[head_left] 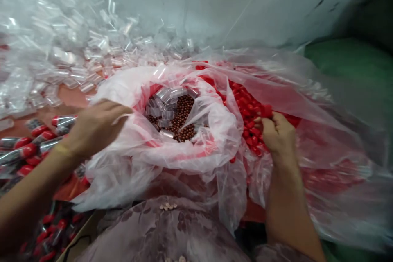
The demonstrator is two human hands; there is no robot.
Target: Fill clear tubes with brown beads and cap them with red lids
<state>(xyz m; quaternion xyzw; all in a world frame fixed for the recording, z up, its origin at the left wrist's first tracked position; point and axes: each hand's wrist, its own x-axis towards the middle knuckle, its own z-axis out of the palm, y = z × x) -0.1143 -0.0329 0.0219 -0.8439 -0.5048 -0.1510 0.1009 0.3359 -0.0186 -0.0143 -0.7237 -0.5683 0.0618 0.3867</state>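
Observation:
My left hand (96, 129) is over the left side of a clear plastic bag (123, 147), its fingers bent and close together. A pale streak shows at its fingertips, but I cannot make out what is in them. My right hand (279, 133) pinches a red cap (265, 110) above a heap of red caps (250, 131). Between my hands, the bag lines a round opening holding small brown balls (184, 114) and several clear tubes (167, 100).
Loose clear tubes (76, 69) are piled at the back left. Filled tubes with red caps (27, 151) lie at the left, with more filled tubes (50, 233) lower down. A pale wall (221, 8) stands behind. Plastic sheeting (334, 139) spreads to the right.

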